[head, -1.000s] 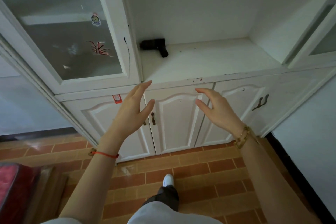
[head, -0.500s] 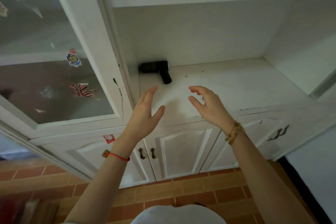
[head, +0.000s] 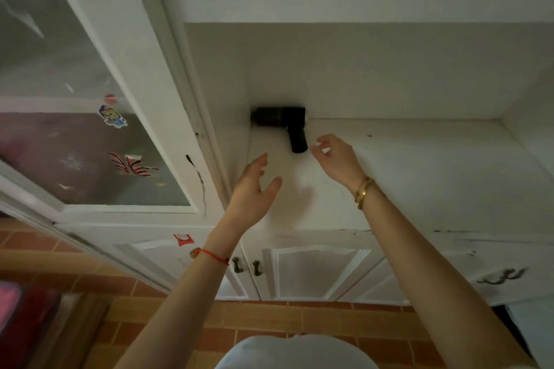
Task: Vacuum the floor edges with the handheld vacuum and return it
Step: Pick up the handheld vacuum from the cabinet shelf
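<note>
From my remote seat, the handheld vacuum (head: 280, 120) lies on the open shelf (head: 419, 177) of the white cabinet, tucked into the back left corner. Its black barrel runs left to right along the back wall, and its grip juts out toward the person. The right hand (head: 337, 157) is the nearer one: its fingers (head: 326, 139) are loosely spread and hold nothing, just to the right of the grip's free end (I can't tell if a fingertip grazes it). The left hand (head: 254, 189) hangs lower and to the left, well short of the barrel, also slack and empty. I judge the pickup not yet begun. The coming grasp likely means a short move leftward, wrapping across the grip rather than along it.
</note>
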A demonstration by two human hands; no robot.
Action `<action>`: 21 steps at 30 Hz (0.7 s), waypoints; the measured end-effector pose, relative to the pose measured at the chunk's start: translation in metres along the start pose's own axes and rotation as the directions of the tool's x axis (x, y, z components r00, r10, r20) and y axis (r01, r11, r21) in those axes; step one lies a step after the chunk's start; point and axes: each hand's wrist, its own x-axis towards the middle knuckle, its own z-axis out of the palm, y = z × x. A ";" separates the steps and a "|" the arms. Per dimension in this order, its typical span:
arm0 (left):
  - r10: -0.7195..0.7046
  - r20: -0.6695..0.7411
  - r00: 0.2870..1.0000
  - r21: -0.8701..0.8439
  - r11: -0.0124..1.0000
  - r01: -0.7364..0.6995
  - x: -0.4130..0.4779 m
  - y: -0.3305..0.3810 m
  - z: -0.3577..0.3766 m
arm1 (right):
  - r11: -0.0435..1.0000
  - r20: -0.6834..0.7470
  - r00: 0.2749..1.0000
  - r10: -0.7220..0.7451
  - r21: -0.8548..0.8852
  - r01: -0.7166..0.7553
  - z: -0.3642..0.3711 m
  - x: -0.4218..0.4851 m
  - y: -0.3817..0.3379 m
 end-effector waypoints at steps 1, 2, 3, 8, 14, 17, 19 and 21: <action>-0.032 -0.016 0.999 -0.035 0.999 0.031 0.005 0.000 0.003 | 1.000 0.002 1.000 0.012 -0.004 -0.012 0.003 0.014 -0.001; -0.063 -0.034 0.997 -0.067 0.996 0.061 0.010 0.000 0.006 | 1.000 0.007 1.000 0.027 -0.012 -0.027 0.006 0.028 -0.002; -0.093 -0.049 0.994 -0.098 0.991 0.088 0.015 0.000 0.008 | 0.999 0.013 0.999 0.044 -0.018 -0.043 0.009 0.041 -0.003; -0.195 -0.069 0.978 -0.188 0.966 0.179 0.030 -0.002 0.018 | 0.991 0.074 0.991 0.109 -0.081 -0.103 0.035 0.091 -0.004; -0.261 -0.089 0.961 -0.215 0.947 0.238 0.044 -0.005 0.022 | 0.955 0.155 0.959 0.237 -0.218 -0.200 0.062 0.120 -0.002; -0.270 -0.090 0.959 -0.207 0.947 0.247 0.050 -0.010 0.022 | 0.959 0.110 0.966 0.232 -0.190 -0.209 0.067 0.125 0.000; -0.281 -0.089 0.956 -0.224 0.941 0.255 0.053 -0.013 0.023 | 0.964 0.088 0.970 0.228 -0.158 -0.212 0.068 0.127 0.002; -0.288 -0.075 0.955 -0.245 0.934 0.262 0.056 -0.014 0.024 | 0.974 0.062 0.975 0.213 -0.087 -0.208 0.068 0.127 0.005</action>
